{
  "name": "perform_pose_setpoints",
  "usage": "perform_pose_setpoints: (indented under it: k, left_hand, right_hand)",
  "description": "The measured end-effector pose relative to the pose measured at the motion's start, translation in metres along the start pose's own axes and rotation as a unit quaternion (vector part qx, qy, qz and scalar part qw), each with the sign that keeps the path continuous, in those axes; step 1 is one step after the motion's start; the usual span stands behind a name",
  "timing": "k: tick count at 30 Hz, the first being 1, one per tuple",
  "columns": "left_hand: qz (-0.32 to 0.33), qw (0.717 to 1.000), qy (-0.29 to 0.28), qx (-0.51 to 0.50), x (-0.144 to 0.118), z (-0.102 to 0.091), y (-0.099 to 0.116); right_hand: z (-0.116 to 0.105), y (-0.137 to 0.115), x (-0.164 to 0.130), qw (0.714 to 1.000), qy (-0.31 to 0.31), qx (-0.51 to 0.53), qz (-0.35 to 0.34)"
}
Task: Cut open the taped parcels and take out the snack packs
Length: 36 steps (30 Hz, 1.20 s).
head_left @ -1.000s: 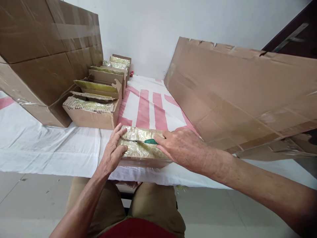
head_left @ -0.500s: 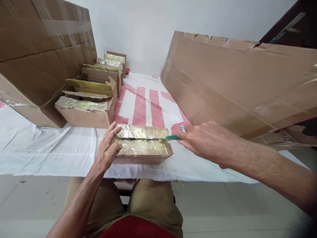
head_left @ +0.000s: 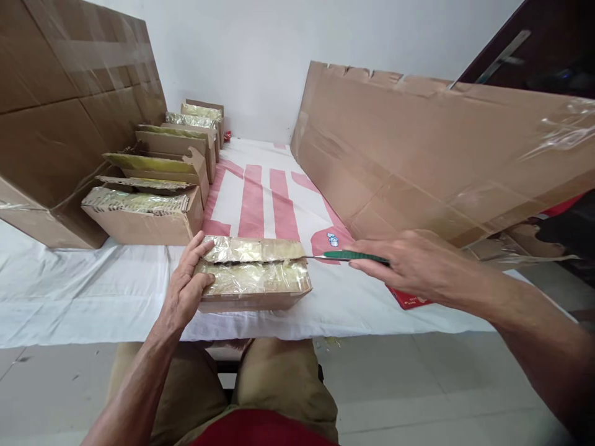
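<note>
A small cardboard box (head_left: 253,282) lies near the table's front edge, its top covered in yellowish, shiny tape. A dark slit runs along the middle of that top from end to end. My left hand (head_left: 188,282) grips the box's left end, with the thumb on the near flap and the fingers by the far one. In my right hand (head_left: 409,263) is a knife (head_left: 356,255) with a green handle, held to the right of the box. Its thin blade points left, and its tip is at the right end of the slit.
Several opened cardboard boxes (head_left: 139,217) stand in a row at the left, beside a large taped carton (head_left: 69,111). A big cardboard sheet (head_left: 418,142) rises at the right. Partly under my right wrist is a red packet (head_left: 409,300). A white-and-pink cloth (head_left: 116,291) covers the table.
My right hand has drawn the knife to the right, so more of its handle and blade shows. My left hand keeps its grip on the box. The view has shifted slightly.
</note>
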State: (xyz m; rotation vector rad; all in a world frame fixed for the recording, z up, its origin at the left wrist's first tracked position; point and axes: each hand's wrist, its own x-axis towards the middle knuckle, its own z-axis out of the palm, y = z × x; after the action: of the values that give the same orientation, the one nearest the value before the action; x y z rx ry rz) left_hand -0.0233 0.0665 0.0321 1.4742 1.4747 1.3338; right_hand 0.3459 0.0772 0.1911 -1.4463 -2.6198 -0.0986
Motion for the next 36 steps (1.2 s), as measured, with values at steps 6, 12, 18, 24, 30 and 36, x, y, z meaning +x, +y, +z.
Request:
perform_pose_setpoints:
  k: [6, 12, 18, 24, 30, 36]
  left_hand:
    - [0.021, 1.0, 0.018, -0.013, 0.001, 0.001, -0.004]
    - [0.055, 0.997, 0.054, -0.001, -0.005, 0.004, -0.017]
    - [0.139, 0.975, 0.159, 0.069, -0.013, 0.011, -0.019]
    - [0.165, 0.955, 0.169, 0.177, -0.023, 0.007, 0.007]
    - [0.212, 0.942, 0.03, 0.259, -0.021, -0.012, 0.021]
    - [0.232, 0.915, -0.074, 0.322, -0.002, -0.027, 0.04]
  right_hand:
    - [0.066, 0.013, -0.052, 0.955, 0.11, 0.207, 0.18]
    - [0.101, -0.002, -0.07, 0.935, 0.189, 0.261, 0.145]
    - [0.074, -0.015, -0.055, 0.969, 0.164, 0.181, 0.032]
    - [0.1, 0.0, -0.062, 0.967, 0.219, 0.122, 0.045]
    - [0.172, 0.028, -0.077, 0.974, 0.167, -0.056, 0.145]
    - [0.204, 0.022, -0.071, 0.983, 0.053, -0.096, 0.148]
